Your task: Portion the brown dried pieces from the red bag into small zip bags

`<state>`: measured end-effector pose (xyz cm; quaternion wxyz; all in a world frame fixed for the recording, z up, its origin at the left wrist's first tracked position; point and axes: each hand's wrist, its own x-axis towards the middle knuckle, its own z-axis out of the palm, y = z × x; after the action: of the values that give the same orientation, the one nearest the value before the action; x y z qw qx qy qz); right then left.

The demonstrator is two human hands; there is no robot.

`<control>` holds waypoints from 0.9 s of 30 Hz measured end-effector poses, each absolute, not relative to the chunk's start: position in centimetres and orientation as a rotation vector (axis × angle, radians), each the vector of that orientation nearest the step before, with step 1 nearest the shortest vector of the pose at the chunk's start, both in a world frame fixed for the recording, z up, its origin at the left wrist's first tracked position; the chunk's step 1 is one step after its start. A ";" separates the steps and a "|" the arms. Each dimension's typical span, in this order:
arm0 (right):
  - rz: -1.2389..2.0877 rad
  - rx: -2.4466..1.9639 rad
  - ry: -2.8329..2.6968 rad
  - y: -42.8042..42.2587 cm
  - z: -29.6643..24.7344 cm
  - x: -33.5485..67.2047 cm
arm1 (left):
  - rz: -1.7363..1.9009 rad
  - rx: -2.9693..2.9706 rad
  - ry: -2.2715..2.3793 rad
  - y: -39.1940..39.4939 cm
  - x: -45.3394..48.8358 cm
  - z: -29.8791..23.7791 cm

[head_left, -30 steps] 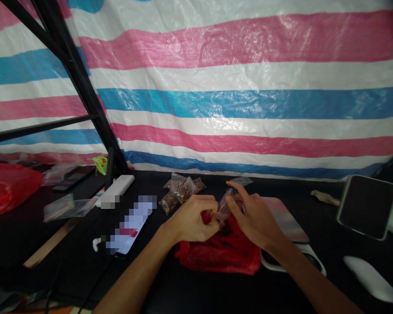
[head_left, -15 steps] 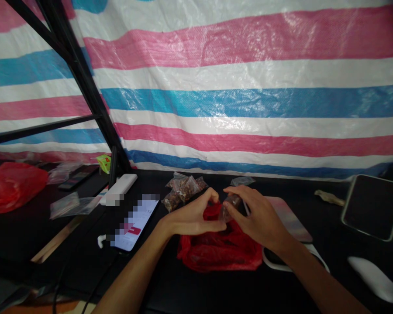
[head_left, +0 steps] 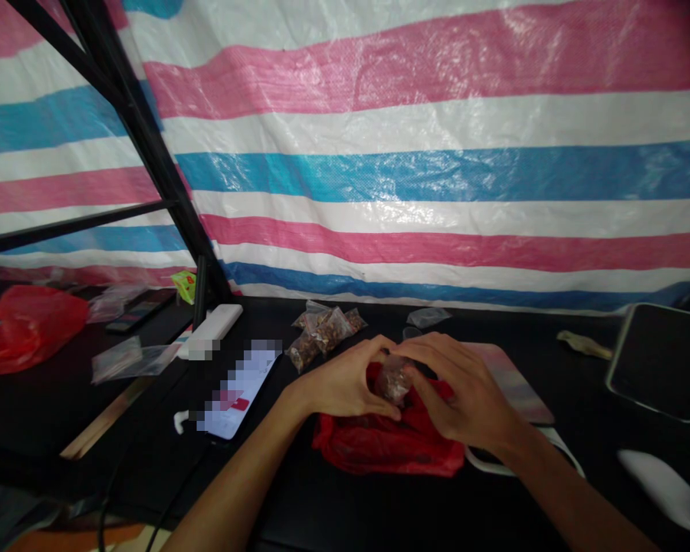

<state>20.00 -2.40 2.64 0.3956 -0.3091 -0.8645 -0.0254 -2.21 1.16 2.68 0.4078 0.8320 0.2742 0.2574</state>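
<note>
A small clear plastic bag (head_left: 395,382) with brownish bits in it is between my hands, above an open red plastic bag (head_left: 388,445). My left hand (head_left: 348,379) curves round its left side, fingers and thumb closed on it. From the right, my right hand (head_left: 465,387) grips the same small bag, thumb against its side. Just behind the right fingertips shows a clear rounded rim (head_left: 412,333), mostly hidden, so its kind is unclear. Several filled small bags (head_left: 325,331) of brown bits lie in a pile beyond my left hand.
A lit phone (head_left: 238,395) and a white oblong device (head_left: 215,328) lie to the left, with empty clear bags (head_left: 129,360) and another red bag (head_left: 34,326) further out. On the right are a pinkish flat pad (head_left: 509,376), a dark-screened device (head_left: 658,360) and a white mouse (head_left: 664,487).
My hands have drawn closer together round the small bag. Its brownish contents now show lower between them, and the dark brown item under my right fingers is no longer visible.
</note>
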 end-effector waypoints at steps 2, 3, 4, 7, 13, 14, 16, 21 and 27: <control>-0.086 -0.739 -2.158 -2.4 2.5 19.9 | 0.642 2.084 0.683 1.1 -2.2 2.9; -0.101 -0.721 -2.149 -2.4 2.4 19.8 | 0.643 2.076 0.676 1.0 -2.2 2.9; -0.111 -0.712 -2.150 -2.4 2.3 19.8 | 0.641 2.065 0.668 1.0 -2.2 2.9; -0.121 -0.713 -2.175 -2.4 2.2 19.6 | 0.637 2.020 0.644 1.0 -2.1 2.7; -0.110 -0.714 -2.117 -2.7 2.6 19.7 | 0.669 2.072 0.668 1.3 -2.2 2.5; -0.103 -0.708 -2.123 -2.7 2.7 19.7 | 0.670 2.065 0.668 1.4 -2.2 2.5; -0.099 -0.700 -2.144 -2.8 2.7 19.8 | 0.672 2.020 0.655 1.4 -2.1 2.4; -0.172 -0.758 -2.018 -2.5 2.4 19.8 | 0.780 1.773 0.688 1.9 -1.8 1.7; -0.251 -0.853 -1.827 -2.3 2.4 19.8 | 1.073 1.676 0.963 3.7 -2.2 0.2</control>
<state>19.81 -2.30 2.42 0.5268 -0.3567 -0.7643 -0.1051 -2.19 3.65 0.17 0.4488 0.6776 0.3892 0.4336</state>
